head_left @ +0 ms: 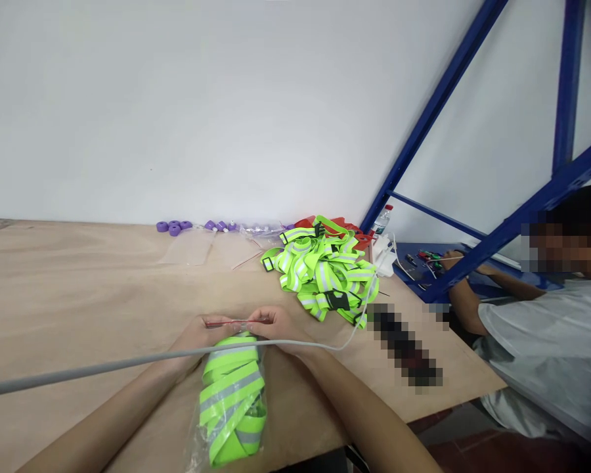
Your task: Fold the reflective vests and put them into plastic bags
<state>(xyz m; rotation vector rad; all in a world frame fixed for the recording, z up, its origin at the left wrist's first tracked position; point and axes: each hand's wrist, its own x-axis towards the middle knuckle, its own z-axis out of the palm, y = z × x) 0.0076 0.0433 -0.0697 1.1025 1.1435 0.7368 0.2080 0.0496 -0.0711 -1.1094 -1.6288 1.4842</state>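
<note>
"Where's the bag?"

"Clear bag (196, 440) w/ folded neon-green strap (232, 394) inside, btwn forearms, near edge of wooden table (103, 289)."

"Hands?"

"L hand (221, 328) & R hand (270, 322) almost closed, fingertips pinching bag's top edge by thin red line (218, 323)."

"Feel?"

"Prob. light & soft; film likely slippery, easily torn. Best hold: top edge, both sides; support strap from below if lifting."

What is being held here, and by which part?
A clear bag of green reflective strap, pinched at its top edge, along a red strip, by both hands: left hand, right hand.
</note>
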